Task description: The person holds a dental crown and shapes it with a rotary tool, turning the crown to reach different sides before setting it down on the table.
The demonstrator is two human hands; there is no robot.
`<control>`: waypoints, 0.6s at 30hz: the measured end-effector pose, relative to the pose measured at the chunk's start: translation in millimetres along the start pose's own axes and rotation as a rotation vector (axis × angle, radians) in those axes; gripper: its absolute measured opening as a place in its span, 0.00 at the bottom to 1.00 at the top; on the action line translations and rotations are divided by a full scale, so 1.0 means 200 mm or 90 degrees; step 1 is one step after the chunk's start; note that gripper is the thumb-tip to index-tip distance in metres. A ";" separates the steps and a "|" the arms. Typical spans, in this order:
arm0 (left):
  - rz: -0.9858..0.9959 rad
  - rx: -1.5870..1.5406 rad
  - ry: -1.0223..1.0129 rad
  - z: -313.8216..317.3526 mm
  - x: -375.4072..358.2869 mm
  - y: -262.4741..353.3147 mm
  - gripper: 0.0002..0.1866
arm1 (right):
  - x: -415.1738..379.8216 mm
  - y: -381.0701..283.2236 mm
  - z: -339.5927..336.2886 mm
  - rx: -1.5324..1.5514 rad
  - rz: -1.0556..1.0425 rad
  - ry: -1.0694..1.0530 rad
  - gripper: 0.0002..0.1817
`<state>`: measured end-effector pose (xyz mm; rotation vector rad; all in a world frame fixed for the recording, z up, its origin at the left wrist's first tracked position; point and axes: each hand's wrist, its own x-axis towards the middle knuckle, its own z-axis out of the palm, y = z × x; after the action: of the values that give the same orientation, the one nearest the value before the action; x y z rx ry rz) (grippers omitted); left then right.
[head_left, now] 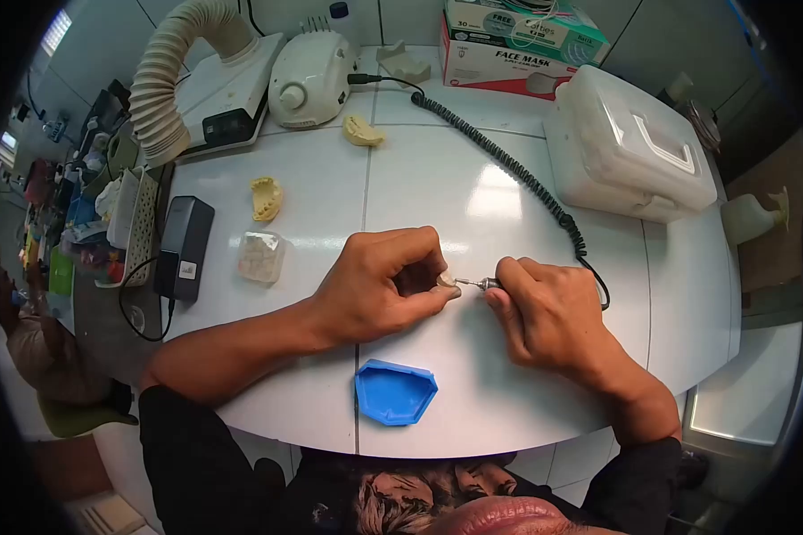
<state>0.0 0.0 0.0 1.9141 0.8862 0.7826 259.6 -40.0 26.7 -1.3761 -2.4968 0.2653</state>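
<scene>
Between its thumb and fingers, my left hand [388, 281] pinches a small pale piece [447, 280], partly hidden by the fingertips. Wrapped round a rotary handpiece [489, 284] is my right hand [548, 312]; the thin bit points left and its tip meets or nearly meets the pale piece. A black coiled cord [508, 160] runs from the right hand's side to a white control unit [310, 80]. Below the hands lies a blue tray [396, 393]. Left of my left hand are a clear box [261, 259] and a yellowish dental cast [266, 199].
Another cast [363, 131] lies near the control unit. A hose [152, 98] arches over a white device [223, 98] at back left; a black adapter [185, 250] stands left. Mask boxes [517, 53] and a white case [629, 147] are at back right. A person [45, 348] sits far left.
</scene>
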 end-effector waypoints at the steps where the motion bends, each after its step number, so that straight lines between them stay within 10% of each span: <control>1: 0.007 0.005 0.004 0.00 0.00 0.01 0.12 | 0.00 0.00 0.00 -0.002 0.000 0.000 0.15; 18: 0.054 0.054 0.004 -0.01 0.01 -0.02 0.10 | 0.03 -0.02 0.01 -0.030 -0.005 0.000 0.15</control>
<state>-1.3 3.9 -1.4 2.0352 0.8584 0.8124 253.6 -37.5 27.0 -1.3840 -2.5228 0.2062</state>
